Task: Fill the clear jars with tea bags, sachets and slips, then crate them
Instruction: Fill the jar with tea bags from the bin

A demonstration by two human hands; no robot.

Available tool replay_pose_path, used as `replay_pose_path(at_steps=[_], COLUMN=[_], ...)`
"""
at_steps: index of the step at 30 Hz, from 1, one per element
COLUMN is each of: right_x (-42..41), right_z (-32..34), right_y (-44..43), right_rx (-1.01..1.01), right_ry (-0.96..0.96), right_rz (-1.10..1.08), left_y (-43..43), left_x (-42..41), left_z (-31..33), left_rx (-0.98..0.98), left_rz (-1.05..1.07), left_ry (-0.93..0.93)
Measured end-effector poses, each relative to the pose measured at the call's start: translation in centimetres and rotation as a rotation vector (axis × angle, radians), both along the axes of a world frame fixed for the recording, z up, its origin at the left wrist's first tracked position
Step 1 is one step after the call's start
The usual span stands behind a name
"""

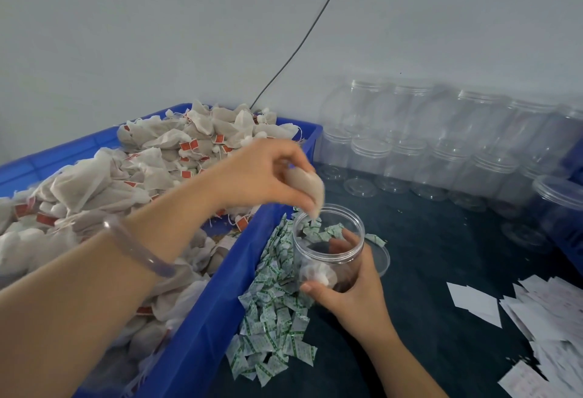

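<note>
Plastic jar [328,259]: clear, round, open-topped, lower centre.
Tea bag [307,191]: pale, gauzy; left hand [262,173] pinches it.
Right hand [350,298]: grips jar.

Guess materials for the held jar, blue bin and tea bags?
Jar: probably clear rigid plastic; see-through wall with a glossy sheen.
Blue bin: moulded plastic by the look; smooth, uniform colour, slight sheen.
Tea bags: off-white matte mesh or non-woven fabric, likely; crumpled, with strings and red tags.
</note>
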State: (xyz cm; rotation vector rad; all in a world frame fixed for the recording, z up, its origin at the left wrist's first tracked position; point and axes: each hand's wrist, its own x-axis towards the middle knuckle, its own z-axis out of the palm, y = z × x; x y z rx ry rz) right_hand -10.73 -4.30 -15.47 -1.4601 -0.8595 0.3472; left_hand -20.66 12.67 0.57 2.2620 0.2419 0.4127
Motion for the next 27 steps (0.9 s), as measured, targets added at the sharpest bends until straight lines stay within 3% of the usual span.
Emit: replay_pose_path(at_steps=[4, 7, 10, 12, 15, 17, 23, 27], right_x=[0.0, 0.0, 0.0, 0.1, 0.0, 0.1, 0.1, -0.1], right_z=[0.1, -0.1, -0.2, -0.3, -0.3, -0.4, -0.3, -0.1], right_y=[0.1, 0.1, 0.1, 0.1, 0.1, 0.1, 0.1, 0.0], right_rx=[0.013, 0.021, 0.019, 0.013, 0.003, 0.003, 0.009, 0.019], right_ry=[0.007, 0.016, 0.023, 0.010, 0.002, -0.009, -0.024, -0.011], right_rz=[0.017, 0.014, 0.008, 0.012, 0.008, 0.003, 0.010, 0.022], left_y=[-2.6, -1.9, 1.2, 3.8, 6.2, 6.5, 6.7, 7.6], left_x=[1.3, 0.9, 0.6, 0.0, -1.1, -1.6, -1.0, -1.1], left_z=[-1.0, -0.5, -0.1, -1.0, -3.5, -4.3, -4.8, -4.7], left_rx=[0.346, 0.187, 0.151, 0.297, 0.445, 0.490, 0.722, 0.660], left_rz=[-0.160, -0.153, 0.142, 0.289, 0.271, 0.273, 0.326, 0.342], left_ry=[0.203, 0.132, -0.029, 0.218, 0.917, 1.124, 1.209, 1.129])
